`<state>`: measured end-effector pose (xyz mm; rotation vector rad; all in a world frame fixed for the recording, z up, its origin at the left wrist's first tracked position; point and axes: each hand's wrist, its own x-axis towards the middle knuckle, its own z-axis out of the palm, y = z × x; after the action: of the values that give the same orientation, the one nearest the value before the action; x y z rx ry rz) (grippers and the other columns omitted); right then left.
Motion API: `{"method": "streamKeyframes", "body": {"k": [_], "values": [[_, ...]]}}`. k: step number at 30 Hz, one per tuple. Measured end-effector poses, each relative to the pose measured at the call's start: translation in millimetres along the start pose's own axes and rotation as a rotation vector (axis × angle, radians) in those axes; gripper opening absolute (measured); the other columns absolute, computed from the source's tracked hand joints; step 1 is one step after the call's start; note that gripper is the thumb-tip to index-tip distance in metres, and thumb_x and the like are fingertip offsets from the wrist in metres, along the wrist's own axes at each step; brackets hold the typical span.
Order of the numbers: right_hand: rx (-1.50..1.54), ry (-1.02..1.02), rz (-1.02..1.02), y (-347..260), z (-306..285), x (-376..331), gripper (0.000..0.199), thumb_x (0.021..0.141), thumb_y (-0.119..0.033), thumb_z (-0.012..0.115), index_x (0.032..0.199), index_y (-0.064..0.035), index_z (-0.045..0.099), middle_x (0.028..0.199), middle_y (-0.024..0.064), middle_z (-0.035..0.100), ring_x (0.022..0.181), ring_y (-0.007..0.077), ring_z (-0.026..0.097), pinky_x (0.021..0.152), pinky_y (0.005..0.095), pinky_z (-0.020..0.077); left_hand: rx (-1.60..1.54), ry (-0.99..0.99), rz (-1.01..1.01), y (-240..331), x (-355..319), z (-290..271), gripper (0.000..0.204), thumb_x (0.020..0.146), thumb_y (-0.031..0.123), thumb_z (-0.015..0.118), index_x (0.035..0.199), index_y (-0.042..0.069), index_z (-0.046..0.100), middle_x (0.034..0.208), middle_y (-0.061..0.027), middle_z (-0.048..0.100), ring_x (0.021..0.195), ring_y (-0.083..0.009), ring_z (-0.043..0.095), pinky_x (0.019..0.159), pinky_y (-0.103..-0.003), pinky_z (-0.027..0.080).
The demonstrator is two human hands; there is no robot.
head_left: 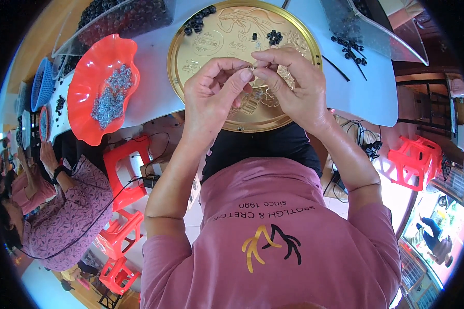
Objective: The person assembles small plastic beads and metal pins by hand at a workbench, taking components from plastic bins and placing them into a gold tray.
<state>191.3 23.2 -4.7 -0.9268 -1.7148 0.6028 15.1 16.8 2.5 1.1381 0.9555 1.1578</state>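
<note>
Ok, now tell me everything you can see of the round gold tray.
The round gold tray looks like shiny metal, with a raised rim and embossed relief over its face. It lies face up on the pale table, its near edge jutting past the table's edge. Small black pieces rest on it toward the far side. The left hand and right hand, in front of it, hide part of its middle.

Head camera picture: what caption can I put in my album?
Left hand and right hand meet above a round golden tray with small black pieces, near a wavy red dish.
</note>
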Motion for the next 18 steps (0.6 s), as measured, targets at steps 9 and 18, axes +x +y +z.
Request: {"method": "streamKeyframes", "body": {"k": [9,18], "values": [[0.415,-0.002,0.309,-2.2,4.8,-2.4,0.029,0.090,-0.005,0.068,0.118,-0.0034,0.063,0.096,0.0039,0.065,0.088,0.0113,0.062,0.080,0.0269,0.0511,0.051,0.025,0.097,-0.3,-1.5,-0.7,0.018,0.092,0.006,0.067,0.109,0.000,0.064,0.091,-0.0048,0.068,0.071,-0.0066,0.060,0.057,-0.019,0.046],[0.068,-0.109,0.321,14.2,-12.5,0.4,0.021,0.090,-0.011,0.068,0.108,-0.0021,0.068,0.097,0.0077,0.069,0.088,0.0143,0.065,0.080,0.0282,0.0519,0.956,-0.037,0.618,-4.5,-0.9,-30.6,0.013,0.079,0.005,0.073,0.090,0.005,0.068,0.083,-0.0085,0.064,0.077,-0.0265,0.059,0.066,-0.036,0.048]]}}
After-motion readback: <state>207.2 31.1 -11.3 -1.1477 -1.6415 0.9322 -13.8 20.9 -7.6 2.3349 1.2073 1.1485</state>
